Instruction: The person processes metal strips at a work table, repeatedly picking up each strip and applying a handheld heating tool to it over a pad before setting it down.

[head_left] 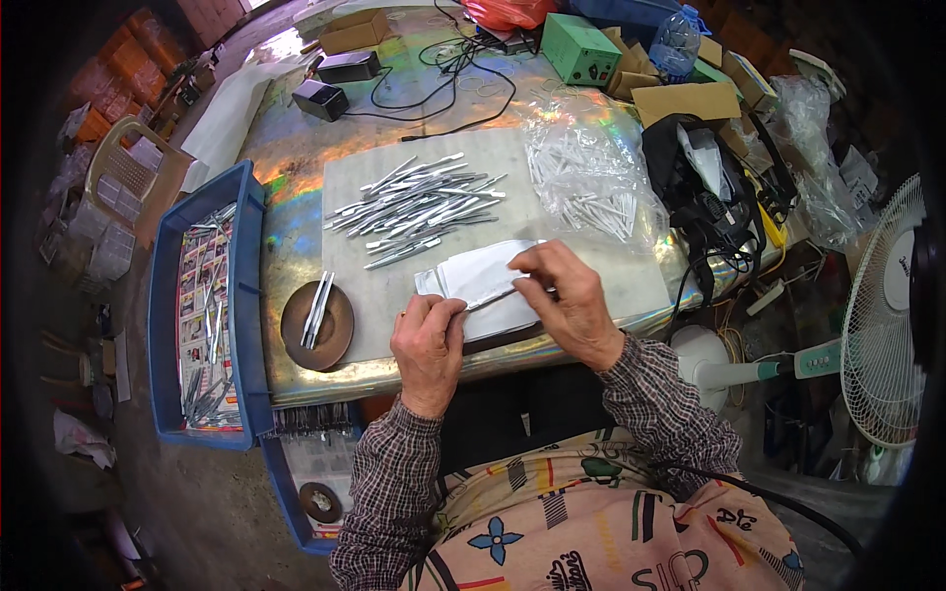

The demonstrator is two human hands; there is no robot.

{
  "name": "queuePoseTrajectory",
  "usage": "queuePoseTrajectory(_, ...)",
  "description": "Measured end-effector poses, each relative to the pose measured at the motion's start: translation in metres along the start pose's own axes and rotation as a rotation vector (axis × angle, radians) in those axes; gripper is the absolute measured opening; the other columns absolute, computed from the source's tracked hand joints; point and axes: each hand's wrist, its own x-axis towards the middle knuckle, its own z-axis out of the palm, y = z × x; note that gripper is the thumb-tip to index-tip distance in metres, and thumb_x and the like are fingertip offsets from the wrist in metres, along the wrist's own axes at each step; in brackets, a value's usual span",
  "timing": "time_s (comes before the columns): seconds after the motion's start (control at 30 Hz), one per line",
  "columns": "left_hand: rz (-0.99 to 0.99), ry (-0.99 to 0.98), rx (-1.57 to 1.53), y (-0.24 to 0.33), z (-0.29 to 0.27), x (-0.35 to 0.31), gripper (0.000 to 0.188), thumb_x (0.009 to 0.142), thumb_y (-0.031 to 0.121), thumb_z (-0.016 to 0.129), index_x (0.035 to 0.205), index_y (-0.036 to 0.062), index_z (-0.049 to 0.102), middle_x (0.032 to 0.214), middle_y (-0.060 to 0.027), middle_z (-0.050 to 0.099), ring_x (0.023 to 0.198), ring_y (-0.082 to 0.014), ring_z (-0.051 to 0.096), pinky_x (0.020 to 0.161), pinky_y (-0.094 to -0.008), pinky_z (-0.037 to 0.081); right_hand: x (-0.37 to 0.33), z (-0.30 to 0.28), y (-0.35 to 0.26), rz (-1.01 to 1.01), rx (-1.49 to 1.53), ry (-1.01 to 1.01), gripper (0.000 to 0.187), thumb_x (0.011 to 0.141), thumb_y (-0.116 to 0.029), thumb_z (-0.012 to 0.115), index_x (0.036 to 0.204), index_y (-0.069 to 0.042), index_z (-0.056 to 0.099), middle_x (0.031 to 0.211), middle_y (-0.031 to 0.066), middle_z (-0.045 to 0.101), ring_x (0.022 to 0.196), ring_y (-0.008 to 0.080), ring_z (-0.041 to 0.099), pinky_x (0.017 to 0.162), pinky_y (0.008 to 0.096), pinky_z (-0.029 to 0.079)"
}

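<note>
My left hand [431, 345] and my right hand [572, 300] are both closed, fingertips pinching opposite ends of a slim metal piece [493, 297]. It lies low over a white folded sheet or pad [483, 268] at the table's near edge; its exact form is partly hidden by my fingers. Just beyond the pad is a loose pile of slim silver metal pieces [419, 209], some with whitish ends. Left of my left hand, a round brown dish [335, 345] carries a couple of similar slender silver pieces [316, 310].
A blue tray [254, 325] with more metal pieces stands left; another blue tray [296, 522] sits lower. Clear bags of small white sticks [591, 177] lie right of the pile. Black bag [705, 197], fan [887, 325], cables [453, 74] and green box [579, 49] surround the work area.
</note>
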Motion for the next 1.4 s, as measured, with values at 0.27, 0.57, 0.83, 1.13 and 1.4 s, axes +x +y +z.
queuePoseTrajectory(0.27,0.059,0.02,0.074,-0.002,-0.002,-0.001,0.013,0.077,0.002,0.07,0.089,0.0052,0.068,0.086,-0.0085,0.061,0.076,-0.027,0.059,0.067,-0.037,0.046,0.015,-0.03,-0.028,-0.041,-0.216,-0.126,0.027,0.087,-0.022,0.071,0.101,-0.003,0.058,0.083,0.0089,0.056,0.062,0.0246,0.056,0.057,0.0351,0.046)
queuePoseTrajectory(0.57,0.102,0.017,0.091,-0.003,0.002,0.006,0.012,0.078,0.003,0.069,0.089,0.0054,0.067,0.084,-0.0083,0.061,0.075,-0.0278,0.059,0.067,-0.0374,0.046,0.012,0.005,0.003,-0.041,-0.168,-0.12,0.023,0.089,-0.022,0.067,0.095,-0.003,0.055,0.084,0.0158,0.059,0.073,0.0349,0.061,0.062,0.0408,0.049)
queuePoseTrajectory(0.83,0.055,0.026,0.054,-0.003,-0.001,-0.002,0.013,0.078,0.002,0.069,0.089,0.0068,0.067,0.084,-0.008,0.061,0.074,-0.0283,0.058,0.066,-0.0384,0.045,0.03,-0.033,-0.047,-0.004,0.002,0.052,0.018,0.089,-0.016,0.069,0.088,-0.001,0.059,0.076,0.0101,0.057,0.061,0.0177,0.056,0.054,0.0307,0.044)
queuePoseTrajectory(1.13,0.084,0.032,0.056,-0.001,0.001,0.005,0.013,0.077,0.001,0.069,0.088,0.0066,0.067,0.084,-0.0077,0.062,0.075,-0.0277,0.06,0.067,-0.0368,0.046,0.013,-0.017,0.002,-0.017,-0.248,-0.11,0.023,0.089,-0.021,0.067,0.094,-0.001,0.057,0.082,0.0163,0.059,0.07,0.0346,0.061,0.06,0.041,0.048)
queuePoseTrajectory(1.4,0.036,0.029,0.035,0.0,0.001,-0.001,0.013,0.076,0.001,0.07,0.088,0.0064,0.068,0.083,-0.0078,0.062,0.075,-0.0275,0.059,0.067,-0.0368,0.047,0.011,-0.019,-0.005,-0.031,-0.148,-0.029,0.021,0.088,-0.015,0.069,0.098,-0.001,0.058,0.078,0.0128,0.06,0.063,0.027,0.061,0.057,0.0356,0.047)
